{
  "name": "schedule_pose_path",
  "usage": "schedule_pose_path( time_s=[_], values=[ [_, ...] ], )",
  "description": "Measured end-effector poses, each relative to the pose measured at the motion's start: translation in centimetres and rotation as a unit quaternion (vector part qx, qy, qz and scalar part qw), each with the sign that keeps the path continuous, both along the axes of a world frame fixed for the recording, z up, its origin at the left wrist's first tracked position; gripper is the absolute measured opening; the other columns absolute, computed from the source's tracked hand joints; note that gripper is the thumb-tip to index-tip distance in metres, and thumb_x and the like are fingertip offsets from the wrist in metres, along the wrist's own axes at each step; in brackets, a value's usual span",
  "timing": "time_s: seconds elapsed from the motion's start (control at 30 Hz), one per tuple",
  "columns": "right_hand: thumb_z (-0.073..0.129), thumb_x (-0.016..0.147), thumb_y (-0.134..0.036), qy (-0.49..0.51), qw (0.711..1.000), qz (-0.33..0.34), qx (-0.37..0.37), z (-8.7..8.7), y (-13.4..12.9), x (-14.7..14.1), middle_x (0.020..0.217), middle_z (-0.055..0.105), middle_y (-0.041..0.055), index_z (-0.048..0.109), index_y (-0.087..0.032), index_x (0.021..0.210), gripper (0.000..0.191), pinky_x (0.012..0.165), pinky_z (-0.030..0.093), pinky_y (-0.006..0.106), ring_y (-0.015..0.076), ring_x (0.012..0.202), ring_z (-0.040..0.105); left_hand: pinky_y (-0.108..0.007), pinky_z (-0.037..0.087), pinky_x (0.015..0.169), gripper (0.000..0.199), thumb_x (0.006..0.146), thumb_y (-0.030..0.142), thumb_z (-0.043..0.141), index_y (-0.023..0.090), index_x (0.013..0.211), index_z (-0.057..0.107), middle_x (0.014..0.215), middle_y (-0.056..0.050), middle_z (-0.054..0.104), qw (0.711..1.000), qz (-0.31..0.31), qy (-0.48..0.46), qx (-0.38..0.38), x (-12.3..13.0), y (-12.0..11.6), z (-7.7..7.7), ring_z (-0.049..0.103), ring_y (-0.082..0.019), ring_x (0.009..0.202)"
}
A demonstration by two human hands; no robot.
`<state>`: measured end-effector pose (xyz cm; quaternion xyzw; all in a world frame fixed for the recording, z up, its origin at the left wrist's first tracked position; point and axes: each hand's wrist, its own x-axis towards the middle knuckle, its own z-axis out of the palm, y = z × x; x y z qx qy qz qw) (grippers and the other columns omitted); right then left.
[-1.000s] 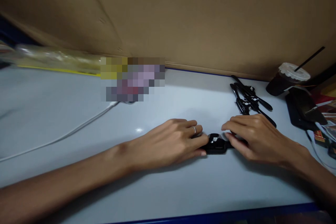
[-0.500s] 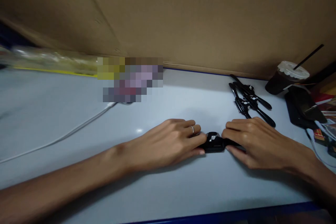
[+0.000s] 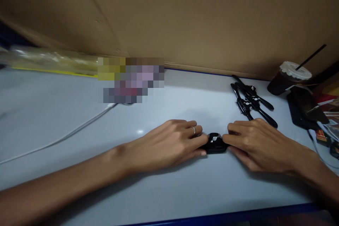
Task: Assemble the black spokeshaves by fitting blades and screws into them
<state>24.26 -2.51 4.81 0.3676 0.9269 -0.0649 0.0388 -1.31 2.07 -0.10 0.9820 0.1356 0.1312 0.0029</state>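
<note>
A black spokeshave (image 3: 216,145) lies low over the white tabletop, its middle body and silvery screw showing between my hands. My left hand (image 3: 177,142), with a ring on one finger, is closed round the left handle. Round the right handle my right hand (image 3: 261,144) is closed, index finger and thumb close to the body. Both handles are mostly hidden by my fingers. Beyond my right hand, several more black spokeshaves (image 3: 251,100) lie crossed in a loose pile.
A lidded cup (image 3: 284,79) with a dark drink and black straw stands at the back right. Nearer are a black flat device (image 3: 304,107) and white cables (image 3: 316,141). At left, a white cable (image 3: 79,130) leads to a blurred-out object (image 3: 135,81). Cardboard (image 3: 185,17) rises behind the table.
My right hand's index finger and thumb have shifted slightly left, closer to the spokeshave's body. My left hand and the spokeshave stay in place.
</note>
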Motion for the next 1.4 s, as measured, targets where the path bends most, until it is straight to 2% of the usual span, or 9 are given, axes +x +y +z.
schedule_pose_path(
  time_s=[0.2, 0.8, 0.97, 1.13, 1.23, 1.4],
  values=[
    [0.055, 0.090, -0.012, 0.016, 0.999, -0.028, -0.021, -0.1, 0.0, 0.0, 0.084, 0.065, 0.0031, 0.065, -0.017, 0.093, 0.011, 0.061, 0.028, 0.030, 0.0144, 0.068, 0.054, -0.030, 0.040, 0.059, 0.027, 0.108, 0.033, 0.044, 0.018, 0.089, 0.057, 0.080, -0.001, 0.062, 1.000, -0.004, -0.006, 0.005, 0.0, 0.0, 0.0, 0.054, -0.014, 0.067],
    [0.055, 0.089, -0.011, 0.018, 0.999, -0.027, -0.019, -0.1, -0.1, -0.2, 0.084, 0.066, 0.0039, 0.065, -0.017, 0.095, 0.013, 0.062, 0.031, 0.031, 0.0160, 0.071, 0.056, -0.030, 0.041, 0.059, 0.023, 0.106, 0.030, 0.046, 0.019, 0.089, 0.057, 0.080, -0.001, 0.062, 1.000, -0.007, 0.004, 0.014, 0.0, -0.1, 0.1, 0.055, -0.015, 0.068],
    [0.055, 0.092, -0.016, 0.045, 0.998, -0.040, -0.026, -0.1, 0.3, 0.0, 0.086, 0.068, 0.0047, 0.068, -0.017, 0.099, 0.015, 0.063, 0.032, 0.030, 0.0158, 0.071, 0.057, -0.030, 0.041, 0.060, 0.023, 0.107, 0.032, 0.046, 0.019, 0.091, 0.057, 0.081, -0.001, 0.062, 1.000, -0.006, 0.010, 0.021, -0.1, 0.0, 0.0, 0.055, -0.015, 0.068],
    [0.046, 0.100, -0.018, 0.128, 0.991, -0.014, 0.031, -1.3, 0.5, -0.1, 0.084, 0.067, 0.0057, 0.070, -0.016, 0.103, 0.024, 0.062, 0.032, 0.029, 0.0150, 0.069, 0.054, -0.031, 0.041, 0.061, 0.026, 0.108, 0.032, 0.043, 0.019, 0.091, 0.057, 0.081, -0.001, 0.062, 1.000, -0.007, 0.007, 0.026, -0.1, 0.0, -0.1, 0.054, -0.016, 0.068],
    [0.047, 0.103, -0.026, 0.145, 0.986, 0.014, 0.079, -2.3, 0.2, -0.8, 0.077, 0.064, 0.0045, 0.070, -0.015, 0.094, 0.027, 0.060, 0.031, 0.030, 0.0145, 0.065, 0.050, -0.031, 0.040, 0.060, 0.029, 0.109, 0.032, 0.040, 0.019, 0.090, 0.057, 0.079, -0.001, 0.060, 1.000, -0.009, 0.001, 0.023, 0.0, -0.1, 0.0, 0.054, -0.016, 0.067],
    [0.045, 0.106, -0.026, 0.159, 0.975, -0.002, 0.157, -3.3, -0.2, -1.7, 0.073, 0.062, 0.0028, 0.065, -0.015, 0.082, 0.034, 0.057, 0.030, 0.030, 0.0135, 0.061, 0.046, -0.031, 0.040, 0.061, 0.030, 0.109, 0.032, 0.039, 0.018, 0.090, 0.057, 0.079, -0.001, 0.060, 1.000, -0.010, -0.002, 0.024, 0.1, -0.1, 0.0, 0.053, -0.016, 0.068]
  ],
)
